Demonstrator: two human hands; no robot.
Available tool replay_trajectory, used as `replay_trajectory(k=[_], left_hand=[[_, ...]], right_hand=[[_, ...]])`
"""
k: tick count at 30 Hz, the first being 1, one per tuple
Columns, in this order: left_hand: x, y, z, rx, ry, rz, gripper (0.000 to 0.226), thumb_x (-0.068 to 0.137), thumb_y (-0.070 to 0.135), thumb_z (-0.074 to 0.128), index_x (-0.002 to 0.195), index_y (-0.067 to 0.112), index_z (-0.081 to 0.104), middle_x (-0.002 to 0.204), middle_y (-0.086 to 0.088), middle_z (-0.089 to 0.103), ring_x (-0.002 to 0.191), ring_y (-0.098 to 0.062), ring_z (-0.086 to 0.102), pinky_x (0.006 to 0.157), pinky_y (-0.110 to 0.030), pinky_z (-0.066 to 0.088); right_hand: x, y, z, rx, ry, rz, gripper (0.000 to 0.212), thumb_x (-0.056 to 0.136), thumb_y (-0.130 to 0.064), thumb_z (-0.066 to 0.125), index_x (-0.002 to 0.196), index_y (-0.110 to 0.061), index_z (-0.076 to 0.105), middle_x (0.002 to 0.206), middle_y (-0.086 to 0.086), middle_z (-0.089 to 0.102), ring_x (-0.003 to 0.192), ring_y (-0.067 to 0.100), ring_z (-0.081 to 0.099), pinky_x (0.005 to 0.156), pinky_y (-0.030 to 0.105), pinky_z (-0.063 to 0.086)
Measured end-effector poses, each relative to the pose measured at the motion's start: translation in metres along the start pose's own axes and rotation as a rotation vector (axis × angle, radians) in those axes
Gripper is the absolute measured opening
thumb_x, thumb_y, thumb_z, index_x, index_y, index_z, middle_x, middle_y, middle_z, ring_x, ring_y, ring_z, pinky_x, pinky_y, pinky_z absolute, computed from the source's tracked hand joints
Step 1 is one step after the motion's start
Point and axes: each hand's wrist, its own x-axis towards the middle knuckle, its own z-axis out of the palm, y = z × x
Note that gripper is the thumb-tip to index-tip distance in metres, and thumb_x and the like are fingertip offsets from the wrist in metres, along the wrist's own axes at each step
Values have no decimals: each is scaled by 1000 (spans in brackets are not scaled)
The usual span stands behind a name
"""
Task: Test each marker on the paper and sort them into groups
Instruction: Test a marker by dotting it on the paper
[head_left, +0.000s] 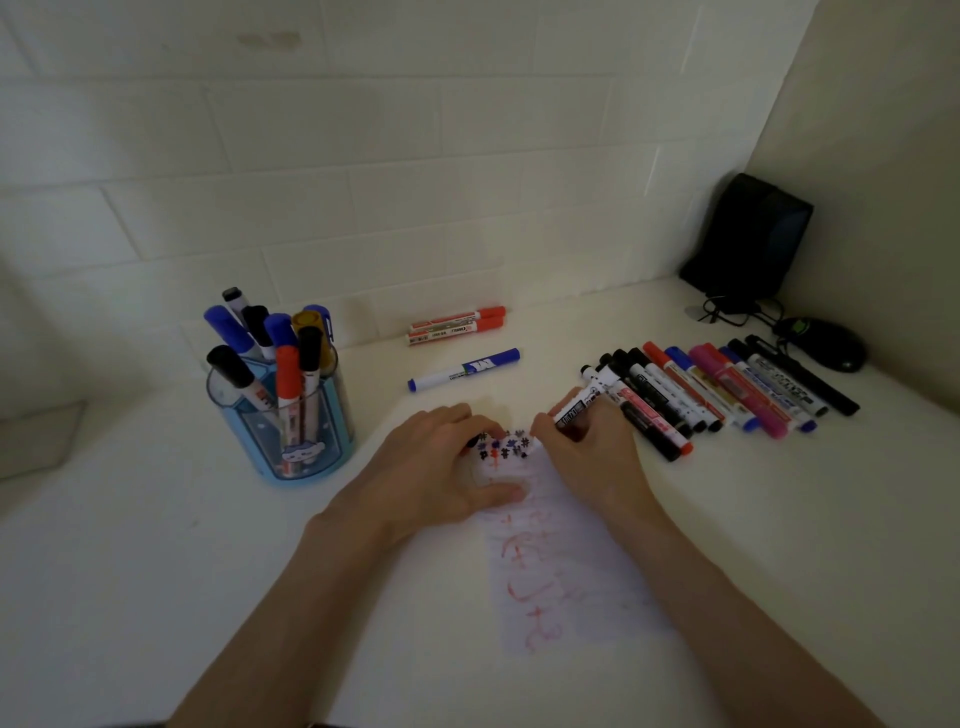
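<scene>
A white paper (566, 561) with red scribbles and small dark test marks lies on the table in front of me. My right hand (587, 457) grips a white marker with a black end (579, 402), its tip down at the paper's top edge. My left hand (441, 467) rests on the paper's top left, thumb pressed flat, fingers curled over something dark that I cannot make out. A row of several markers (727, 389) lies to the right. Two red markers (457, 325) and a blue marker (462, 370) lie farther back.
A blue transparent holder (311, 441) with several upright markers stands at the left. A black pouch (748, 239), cables and a black mouse (826, 343) sit in the right corner. A tiled wall runs behind the table.
</scene>
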Motion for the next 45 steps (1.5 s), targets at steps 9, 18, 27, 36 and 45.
replay_trajectory(k=[9, 18, 27, 36, 45], left_hand=[[0, 2, -2, 1, -25, -7, 81, 72, 88, 52, 138, 41, 47, 118, 19, 51, 112, -6, 48, 94, -28, 42], [-4, -4, -4, -337, 189, -57, 23, 105, 26, 44, 127, 33, 40, 106, 20, 60, 94, 10, 59, 84, -16, 49], [-1, 0, -10, -560, 329, -90, 11, 93, 31, 69, 99, 37, 62, 96, 18, 71, 80, -3, 69, 69, -16, 43], [0, 6, -10, -575, 281, -47, 15, 95, 24, 67, 109, 30, 69, 97, 19, 71, 85, 0, 66, 64, -10, 41], [0, 6, -9, -602, 298, -17, 16, 93, 22, 70, 107, 30, 69, 97, 16, 72, 81, -5, 70, 62, -13, 44]], right_hand=[[5, -4, -18, 534, 52, 279, 9, 93, -26, 77, 87, -19, 74, 66, -6, 64, 59, 4, 57, 58, 19, 49], [8, -4, -31, 583, 80, 157, 17, 93, -19, 78, 109, -15, 76, 81, 0, 68, 67, 8, 58, 65, 20, 52], [6, -14, -31, 680, 16, 180, 11, 98, -13, 69, 105, -7, 75, 79, 8, 70, 70, 18, 63, 63, 27, 54], [0, -19, -26, 565, -98, 92, 4, 96, -10, 72, 97, -12, 76, 82, 11, 74, 72, 21, 67, 68, 36, 55], [-3, -22, -26, 567, -140, 63, 6, 96, -10, 73, 98, -14, 77, 83, 13, 75, 73, 24, 69, 67, 35, 55]])
